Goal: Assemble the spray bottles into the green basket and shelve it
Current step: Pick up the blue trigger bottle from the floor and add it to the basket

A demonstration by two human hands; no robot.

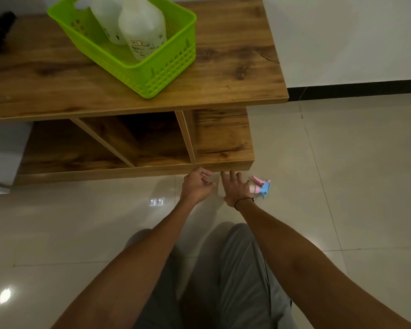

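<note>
A: Which step does this look like?

B: Picking up the sprayer head from the floor, I judge. It is pink and blue and lies just below the lower shelf of the wooden table.

A: How should that go?

B: Slide the right hand a little toward 3 o'clock, close round the blue body, not the pink trigger, and lift straight up, keeping clear of the shelf edge at 12 o'clock.

A: And the fingers?

B: The right hand's fingers are spread and straight, holding nothing. The sprayer head sits at their 3 o'clock, beside the thumb side of the palm; whether it touches the hand I cannot tell. The left hand is at 9 o'clock of the right, fingers loosely curled, empty.

A: The basket?

B: The green basket stands on the tabletop at 11 o'clock, with two pale bottles upright inside, not yet shelved.
</note>
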